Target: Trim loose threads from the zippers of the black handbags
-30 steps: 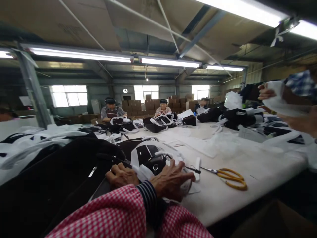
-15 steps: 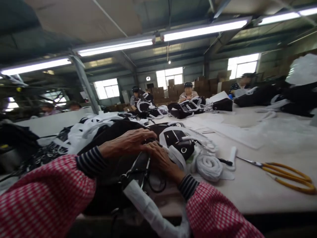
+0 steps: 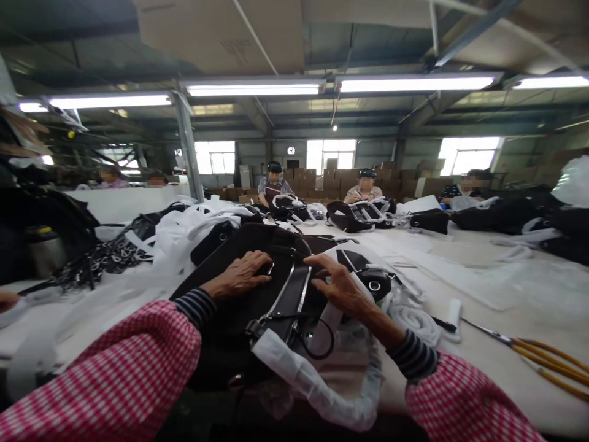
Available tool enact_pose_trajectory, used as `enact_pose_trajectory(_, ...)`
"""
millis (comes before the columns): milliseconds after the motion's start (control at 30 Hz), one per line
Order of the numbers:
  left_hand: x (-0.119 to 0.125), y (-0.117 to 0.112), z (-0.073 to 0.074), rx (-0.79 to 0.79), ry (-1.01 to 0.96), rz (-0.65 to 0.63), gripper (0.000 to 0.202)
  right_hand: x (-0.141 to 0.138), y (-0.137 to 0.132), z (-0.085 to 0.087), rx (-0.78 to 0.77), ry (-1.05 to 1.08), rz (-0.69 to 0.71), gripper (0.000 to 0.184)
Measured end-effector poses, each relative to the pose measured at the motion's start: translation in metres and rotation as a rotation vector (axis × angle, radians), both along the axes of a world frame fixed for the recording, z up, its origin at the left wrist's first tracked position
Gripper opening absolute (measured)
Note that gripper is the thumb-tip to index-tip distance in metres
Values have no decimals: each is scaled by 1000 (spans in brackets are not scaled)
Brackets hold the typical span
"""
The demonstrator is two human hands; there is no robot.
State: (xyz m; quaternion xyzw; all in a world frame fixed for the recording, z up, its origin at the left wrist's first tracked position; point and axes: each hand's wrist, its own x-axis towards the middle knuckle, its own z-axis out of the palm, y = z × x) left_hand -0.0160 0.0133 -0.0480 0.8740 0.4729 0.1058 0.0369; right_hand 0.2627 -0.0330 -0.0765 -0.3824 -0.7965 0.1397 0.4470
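A black handbag (image 3: 257,245) lies before me on the table, with two silver zippers (image 3: 301,288) running down a smooth black strip. My left hand (image 3: 242,276) rests on its left side, fingers stretched and apart, beside a small silver metal piece (image 3: 271,268). Over the bag's right edge is my right hand (image 3: 343,285), its fingers apart and curved, the fingertips close to the right zipper; contact is unclear. A handle wrapped in white material (image 3: 317,387) loops from the near end towards me. A thin black cord loop (image 3: 332,344) hangs by the zippers.
Yellow-handled scissors (image 3: 543,356) lie at the right, by a white roll (image 3: 411,322). Another black bag with a silver ring (image 3: 374,286) touches the right side. White strips (image 3: 179,236) and black straps (image 3: 124,252) are heaped left. Co-workers sit across the table (image 3: 506,325).
My hands were together over the bag's middle; they have moved apart, left hand to the left, right hand to the right, baring the zippers. The camera view has levelled out.
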Motion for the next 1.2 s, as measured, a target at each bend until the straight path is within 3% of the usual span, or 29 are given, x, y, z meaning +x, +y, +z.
enact_pose_trajectory(67, 3, 1, 9, 12, -6, 10, 43, 7, 0, 5, 38, 20, -148, 32)
enact_pose_trajectory(133, 8, 1, 16, 33, -25, 3, 44, 14, 0, 8, 23, -97, -269, 25)
enact_pose_trajectory(267, 18, -14, 35, -43, -223, -55, 39, 24, 0, 8, -118, -320, -316, 25)
enact_pose_trajectory(367, 18, -43, 54, -85, -322, -140, 36, 24, 2, 7, -129, -321, -336, 22)
enact_pose_trajectory(467, 2, -88, 62, -23, -199, -224, 34, 23, 0, 7, -106, -316, -340, 23)
enact_pose_trajectory(567, -28, -137, 48, 109, -3, -308, 44, 23, -9, 6, -21, -334, -292, 32)
enact_pose_trajectory(633, -46, -162, 28, 288, 93, -372, 68, 24, -17, 4, 29, -372, -223, 39)
enact_pose_trajectory(700, -56, -172, 3, 449, 145, -347, 79, 24, -21, 1, 39, -408, -184, 45)
enact_pose_trajectory(800, -58, -166, -30, 676, 70, -244, 50, 20, -18, -1, -1, -351, -189, 50)
enact_pose_trajectory(900, -57, -152, -33, 811, -28, -230, 26, 14, -11, 8, 42, -214, -182, 36)
enact_pose_trajectory(1000, -63, -144, 2, 850, -96, -158, 18, 5, -7, 30, 154, -94, -152, 25)
enact_pose_trajectory(1200, -61, -122, 120, 982, -357, 314, 43, -13, 0, 86, 229, 202, -132, 18)
